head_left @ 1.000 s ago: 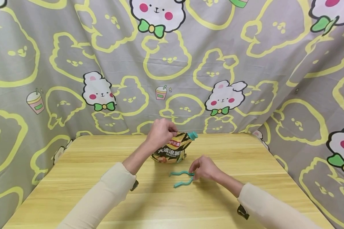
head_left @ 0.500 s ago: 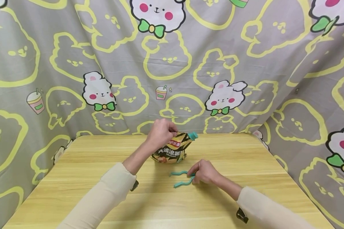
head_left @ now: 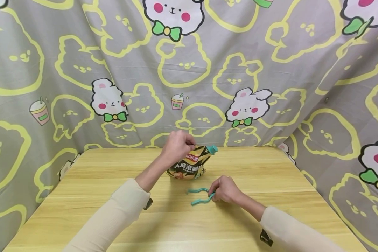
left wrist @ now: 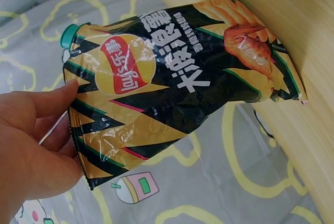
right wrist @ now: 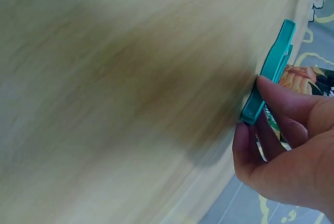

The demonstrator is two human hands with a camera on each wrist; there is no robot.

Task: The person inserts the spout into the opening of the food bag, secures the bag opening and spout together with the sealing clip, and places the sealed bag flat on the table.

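Observation:
My left hand [head_left: 176,147] pinches the top edge of a black and gold chip bag [head_left: 188,167], which stands tilted on the table. The left wrist view shows the thumb on the front of the bag [left wrist: 146,88] and the other fingers partly hidden behind its edge. A teal spout [head_left: 212,149] pokes out of the bag's top corner. Nearer to me, my right hand [head_left: 227,189] holds one end of a teal bag clip [head_left: 202,201] between thumb and fingers. Its two wavy arms are spread apart and point left. Whether the clip [right wrist: 274,67] touches the table is unclear.
A light wooden table [head_left: 113,164] lies under both hands. Grey curtain [head_left: 189,77] with yellow outlines and rabbit prints hangs close behind its back edge and along both sides.
My right hand has come slightly nearer to me, and its fingers have shifted on the clip's end. The clip, the left hand and the bag look nearly still.

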